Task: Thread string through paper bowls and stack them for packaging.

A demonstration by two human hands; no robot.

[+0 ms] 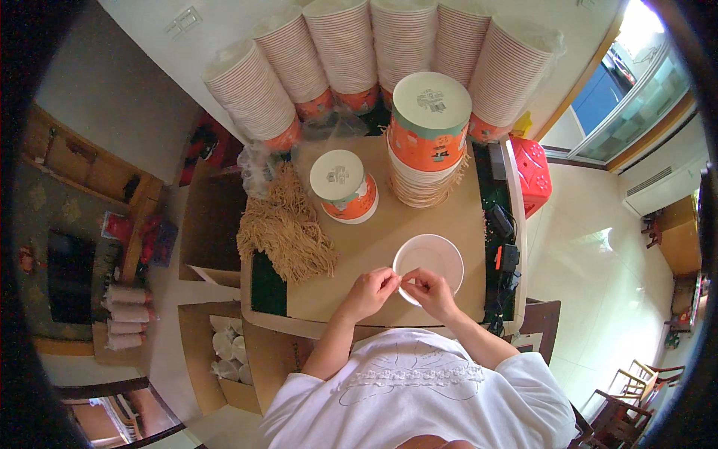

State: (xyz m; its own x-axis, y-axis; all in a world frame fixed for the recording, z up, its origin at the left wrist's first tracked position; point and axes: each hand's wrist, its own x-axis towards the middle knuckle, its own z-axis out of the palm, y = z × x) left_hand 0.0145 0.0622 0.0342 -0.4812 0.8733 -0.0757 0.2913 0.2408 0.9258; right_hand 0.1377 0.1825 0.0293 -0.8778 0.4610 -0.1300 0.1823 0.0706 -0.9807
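My left hand (372,292) and my right hand (431,290) meet at the near-left rim of a white paper tub (440,256), which shows its open mouth. Both have thumb and fingers pinched together; whatever lies between them is too small to make out. Beyond the tub, an orange and green paper tub (348,203) rests upside down. To its right rises a stack of upturned tubs (428,146), with tan cord ends poking out around the sides. A tangled heap of tan cords (288,232) lies left of the tubs.
Brown cardboard (359,266) covers much of the table. Tall wrapped tub stacks (340,52) line the wall. Black adapters and cables (507,258) lie on the right side, near a red stool (529,176). An open carton (224,355) with wrapped white items stands at lower left.
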